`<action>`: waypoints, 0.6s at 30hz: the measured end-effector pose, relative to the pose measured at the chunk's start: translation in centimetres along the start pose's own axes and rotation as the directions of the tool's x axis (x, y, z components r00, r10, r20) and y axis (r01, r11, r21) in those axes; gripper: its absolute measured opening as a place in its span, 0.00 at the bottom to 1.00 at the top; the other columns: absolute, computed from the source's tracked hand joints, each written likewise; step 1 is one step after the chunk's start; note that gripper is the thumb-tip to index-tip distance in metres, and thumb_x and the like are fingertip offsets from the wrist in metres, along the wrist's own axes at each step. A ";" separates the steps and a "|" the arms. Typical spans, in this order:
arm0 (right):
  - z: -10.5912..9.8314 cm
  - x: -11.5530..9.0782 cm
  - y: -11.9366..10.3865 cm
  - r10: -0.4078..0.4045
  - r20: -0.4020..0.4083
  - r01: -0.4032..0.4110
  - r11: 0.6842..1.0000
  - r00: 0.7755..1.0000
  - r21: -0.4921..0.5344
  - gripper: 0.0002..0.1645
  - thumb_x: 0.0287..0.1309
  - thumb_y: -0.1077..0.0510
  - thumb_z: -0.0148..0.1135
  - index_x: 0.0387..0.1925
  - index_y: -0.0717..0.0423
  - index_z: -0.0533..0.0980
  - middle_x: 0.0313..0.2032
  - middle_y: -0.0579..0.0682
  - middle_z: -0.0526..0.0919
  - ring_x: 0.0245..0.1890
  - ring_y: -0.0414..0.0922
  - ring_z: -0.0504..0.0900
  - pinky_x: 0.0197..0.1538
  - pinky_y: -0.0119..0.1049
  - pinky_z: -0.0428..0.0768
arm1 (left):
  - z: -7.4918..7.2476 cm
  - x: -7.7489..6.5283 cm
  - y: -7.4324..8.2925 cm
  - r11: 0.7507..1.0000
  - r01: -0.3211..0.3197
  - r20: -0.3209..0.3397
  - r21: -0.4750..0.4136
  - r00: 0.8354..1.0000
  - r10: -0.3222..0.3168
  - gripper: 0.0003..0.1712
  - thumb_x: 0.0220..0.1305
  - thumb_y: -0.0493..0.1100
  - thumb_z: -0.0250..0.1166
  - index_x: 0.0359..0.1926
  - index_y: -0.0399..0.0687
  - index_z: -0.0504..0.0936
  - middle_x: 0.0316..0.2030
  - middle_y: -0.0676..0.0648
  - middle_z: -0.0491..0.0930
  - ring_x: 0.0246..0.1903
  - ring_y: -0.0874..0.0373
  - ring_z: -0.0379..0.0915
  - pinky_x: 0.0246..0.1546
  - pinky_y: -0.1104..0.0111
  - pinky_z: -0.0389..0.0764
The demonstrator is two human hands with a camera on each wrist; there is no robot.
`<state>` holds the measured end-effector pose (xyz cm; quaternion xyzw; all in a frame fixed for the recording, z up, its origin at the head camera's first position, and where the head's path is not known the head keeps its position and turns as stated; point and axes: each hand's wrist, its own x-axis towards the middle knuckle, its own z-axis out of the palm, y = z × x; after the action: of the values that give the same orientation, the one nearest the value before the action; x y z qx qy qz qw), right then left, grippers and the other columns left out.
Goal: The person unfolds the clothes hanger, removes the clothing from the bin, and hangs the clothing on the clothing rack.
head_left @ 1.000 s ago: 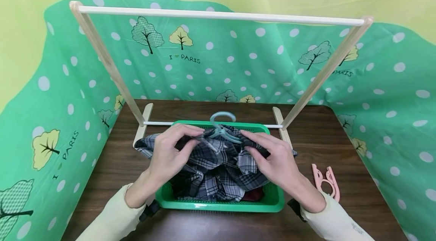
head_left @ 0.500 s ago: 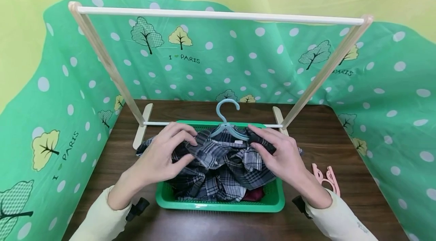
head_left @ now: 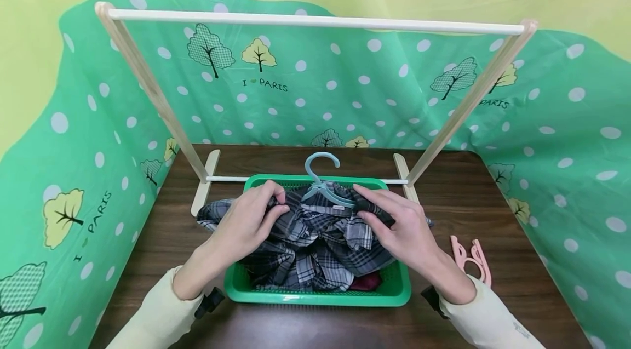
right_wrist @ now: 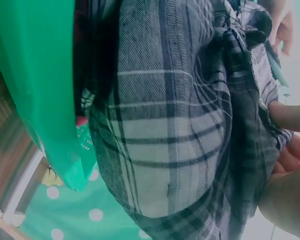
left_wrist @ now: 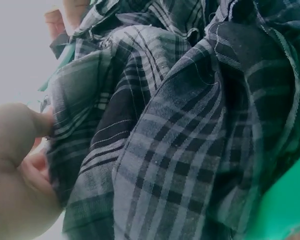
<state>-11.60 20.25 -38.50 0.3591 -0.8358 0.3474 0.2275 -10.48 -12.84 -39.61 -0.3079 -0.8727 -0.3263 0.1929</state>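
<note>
A dark grey plaid shirt lies bunched over a green basket. From its collar rises the hook of a light blue clothes hanger, whose arms run into the shirt's neck. My left hand pinches the shirt's left shoulder between thumb and fingers; the left wrist view shows the cloth at the thumb. On the other side my right hand pinches the collar cloth beside the hanger's arm. In the right wrist view the fingers lie behind the folded edge. The hanger's ends are hidden under the shirt.
A wooden clothes rack with a white rail stands behind and over the basket. A pink folding hanger lies on the brown table to the right. Dark red cloth shows in the basket. Printed green fabric surrounds the table.
The left hand let its fingers open off the cloth and has pinched the shoulder again. The hanger's hook rose upright, then dipped slightly and moved left. The right hand keeps its pinch.
</note>
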 end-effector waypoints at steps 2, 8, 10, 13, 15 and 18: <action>-0.1 0.1 -0.1 -0.010 0.001 0.010 1.000 1.000 0.001 0.40 0.54 0.73 0.82 0.69 0.56 0.84 0.55 0.54 0.93 0.49 0.51 0.93 0.40 0.30 0.82 | -0.1 0.2 0.3 1.000 -0.019 -0.029 -0.002 0.999 0.019 0.14 0.73 0.34 0.74 0.46 0.47 0.76 0.39 0.50 0.82 0.32 0.60 0.69 0.33 0.65 0.73; 0.1 1.2 -0.6 -0.090 -0.005 0.090 0.995 0.996 0.042 0.40 0.51 0.75 0.82 0.68 0.58 0.85 0.56 0.55 0.92 0.47 0.51 0.93 0.35 0.31 0.78 | -0.2 0.6 0.6 0.996 -0.080 -0.058 -0.027 0.995 0.079 0.15 0.71 0.33 0.76 0.45 0.47 0.76 0.38 0.51 0.83 0.33 0.60 0.71 0.36 0.63 0.75; 0.3 1.5 -0.9 -0.112 0.004 0.112 0.992 0.994 0.056 0.40 0.51 0.75 0.81 0.68 0.59 0.84 0.56 0.56 0.92 0.47 0.51 0.93 0.35 0.31 0.78 | -0.1 0.7 0.7 0.994 -0.099 -0.055 -0.036 0.994 0.097 0.15 0.70 0.32 0.76 0.44 0.47 0.76 0.38 0.52 0.83 0.34 0.60 0.72 0.36 0.64 0.76; 0.7 1.8 -1.3 -0.117 0.018 0.115 0.992 0.993 0.060 0.39 0.53 0.74 0.81 0.68 0.59 0.84 0.55 0.56 0.92 0.48 0.51 0.93 0.37 0.32 0.80 | 0.0 0.7 0.9 0.994 -0.100 -0.046 -0.042 0.994 0.098 0.14 0.71 0.32 0.76 0.45 0.47 0.77 0.39 0.51 0.84 0.33 0.59 0.73 0.35 0.63 0.77; 0.9 1.8 -1.4 -0.102 0.021 0.101 0.993 0.995 0.062 0.38 0.54 0.73 0.81 0.68 0.59 0.85 0.55 0.55 0.93 0.48 0.51 0.93 0.38 0.32 0.81 | 0.0 0.7 1.0 0.997 -0.075 -0.043 -0.033 0.996 0.073 0.14 0.72 0.33 0.76 0.48 0.45 0.77 0.41 0.49 0.86 0.36 0.57 0.79 0.38 0.61 0.82; 1.0 1.8 -1.4 -0.079 0.015 0.078 0.995 0.997 0.057 0.37 0.55 0.73 0.81 0.67 0.59 0.85 0.55 0.55 0.93 0.50 0.52 0.93 0.39 0.34 0.83 | 0.0 0.6 1.3 0.999 -0.024 -0.048 -0.031 0.999 0.022 0.20 0.73 0.36 0.76 0.59 0.42 0.77 0.44 0.46 0.89 0.40 0.53 0.86 0.40 0.56 0.86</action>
<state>-11.77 18.01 -37.42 0.4009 -0.8129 0.3586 0.2233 -10.06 -11.88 -38.70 -0.3129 -0.8591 -0.3449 0.2125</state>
